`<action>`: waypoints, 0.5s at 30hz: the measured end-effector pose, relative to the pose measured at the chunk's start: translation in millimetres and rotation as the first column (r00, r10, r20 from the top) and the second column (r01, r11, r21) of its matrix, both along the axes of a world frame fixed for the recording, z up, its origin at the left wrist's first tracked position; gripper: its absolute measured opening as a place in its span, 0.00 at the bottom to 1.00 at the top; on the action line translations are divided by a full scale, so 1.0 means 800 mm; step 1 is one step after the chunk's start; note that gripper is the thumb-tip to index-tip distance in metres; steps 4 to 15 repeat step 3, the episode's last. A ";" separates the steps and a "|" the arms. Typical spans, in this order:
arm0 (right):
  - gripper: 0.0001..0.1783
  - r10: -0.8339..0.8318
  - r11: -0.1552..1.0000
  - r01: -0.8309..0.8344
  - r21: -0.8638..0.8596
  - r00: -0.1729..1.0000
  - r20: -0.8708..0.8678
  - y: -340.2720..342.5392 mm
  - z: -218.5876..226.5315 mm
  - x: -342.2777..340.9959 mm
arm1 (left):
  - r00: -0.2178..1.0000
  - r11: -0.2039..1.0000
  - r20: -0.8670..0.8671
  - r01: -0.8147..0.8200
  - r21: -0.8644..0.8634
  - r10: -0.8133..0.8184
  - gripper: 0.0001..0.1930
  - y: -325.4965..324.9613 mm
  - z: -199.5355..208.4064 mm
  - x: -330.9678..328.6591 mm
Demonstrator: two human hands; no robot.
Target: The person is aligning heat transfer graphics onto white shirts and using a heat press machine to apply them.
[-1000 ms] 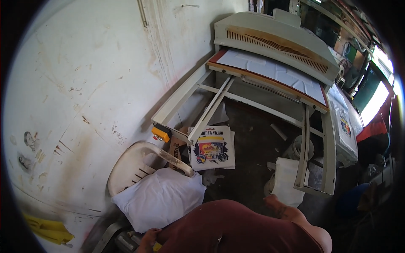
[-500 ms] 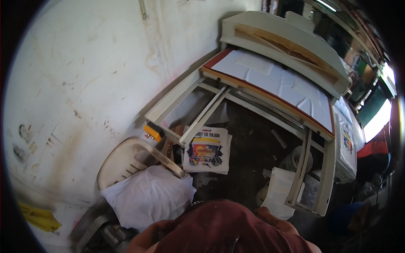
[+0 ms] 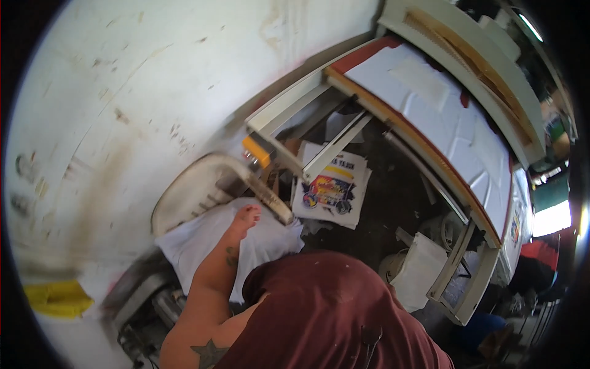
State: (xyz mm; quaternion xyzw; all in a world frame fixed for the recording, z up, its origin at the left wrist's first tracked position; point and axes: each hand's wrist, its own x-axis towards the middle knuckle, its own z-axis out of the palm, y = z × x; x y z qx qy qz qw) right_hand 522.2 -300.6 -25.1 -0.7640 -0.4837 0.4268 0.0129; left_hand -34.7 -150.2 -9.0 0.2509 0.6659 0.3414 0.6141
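Observation:
My left arm reaches forward over a pile of white cloth (image 3: pixel 279 230) that lies on a pale, worn plastic chair (image 3: pixel 178 190). At the pile's upper edge, beside the chair's armrest, is my left hand (image 3: pixel 247 218). Its fingers look curled in; whether they grip the cloth is too small to make out. My right hand is hidden behind my maroon shirt (image 3: pixel 332 301). Beyond the chair lies a stack of printed white sheets or fabric (image 3: pixel 332 192) with a colourful picture on it.
A large press-like machine frame (image 3: pixel 424 166) stands ahead to the right, white fabric (image 3: pixel 418 92) spread on its bed. A yellow switch box (image 3: pixel 257 150) juts from its near corner. The stained wall (image 3: pixel 123 123) closes off the left. White material (image 3: pixel 421 267) rests on a bucket at the right.
My left hand has gone from beside my body forward and up over the white cloth. My right hand has dropped out of sight. The view has swung, shifting the machine up and right.

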 end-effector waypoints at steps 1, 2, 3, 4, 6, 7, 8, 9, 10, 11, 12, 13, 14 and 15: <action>0.18 -0.118 0.993 0.118 0.016 0.993 -0.023 0.007 0.006 -0.004 | 0.997 0.997 0.014 -0.078 0.020 0.077 0.15 0.031 0.014 -0.005; 0.19 -0.235 0.971 0.237 0.034 0.971 -0.052 0.012 0.013 -0.008 | 0.982 0.983 0.069 -0.178 0.049 0.175 0.16 0.059 0.025 -0.013; 0.20 -0.251 0.968 0.252 0.000 0.966 -0.067 0.021 0.008 -0.004 | 0.957 0.961 0.131 -0.269 0.068 0.259 0.17 0.087 0.032 -0.020; 0.20 -0.251 0.968 0.252 0.000 0.966 -0.067 0.021 0.008 -0.004 | 0.957 0.961 0.131 -0.269 0.068 0.259 0.17 0.087 0.032 -0.020; 0.20 -0.251 0.968 0.252 0.000 0.966 -0.067 0.021 0.008 -0.004 | 0.957 0.961 0.131 -0.269 0.068 0.259 0.17 0.087 0.032 -0.020; 0.20 -0.251 0.968 0.252 0.000 0.966 -0.067 0.021 0.008 -0.004 | 0.957 0.961 0.131 -0.269 0.068 0.259 0.17 0.087 0.032 -0.020; 0.20 -0.251 0.968 0.252 0.000 0.966 -0.067 0.021 0.008 -0.004 | 0.957 0.961 0.131 -0.269 0.068 0.259 0.17 0.087 0.032 -0.020; 0.20 -0.251 0.968 0.252 0.000 0.966 -0.067 0.021 0.008 -0.004 | 0.957 0.961 0.131 -0.269 0.068 0.259 0.17 0.087 0.032 -0.020; 0.20 -0.251 0.968 0.252 0.000 0.966 -0.067 0.021 0.008 -0.004 | 0.957 0.961 0.131 -0.269 0.068 0.259 0.17 0.087 0.032 -0.020; 0.20 -0.251 0.968 0.252 0.000 0.966 -0.067 0.021 0.008 -0.004 | 0.957 0.961 0.131 -0.269 0.068 0.259 0.17 0.087 0.032 -0.020; 0.20 -0.251 0.968 0.252 0.000 0.966 -0.067 0.021 0.008 -0.004 | 0.957 0.961 0.131 -0.269 0.068 0.259 0.17 0.087 0.032 -0.020; 0.20 -0.251 0.968 0.252 0.000 0.966 -0.067 0.021 0.008 -0.004 | 0.957 0.961 0.131 -0.269 0.068 0.259 0.17 0.087 0.032 -0.020; 0.20 -0.251 0.968 0.252 0.000 0.966 -0.067 0.021 0.008 -0.004 | 0.957 0.961 0.131 -0.269 0.068 0.259 0.17 0.087 0.032 -0.020; 0.20 -0.251 0.968 0.252 0.000 0.966 -0.067 0.021 0.008 -0.004 | 0.957 0.961 0.131 -0.269 0.068 0.259 0.17 0.087 0.032 -0.020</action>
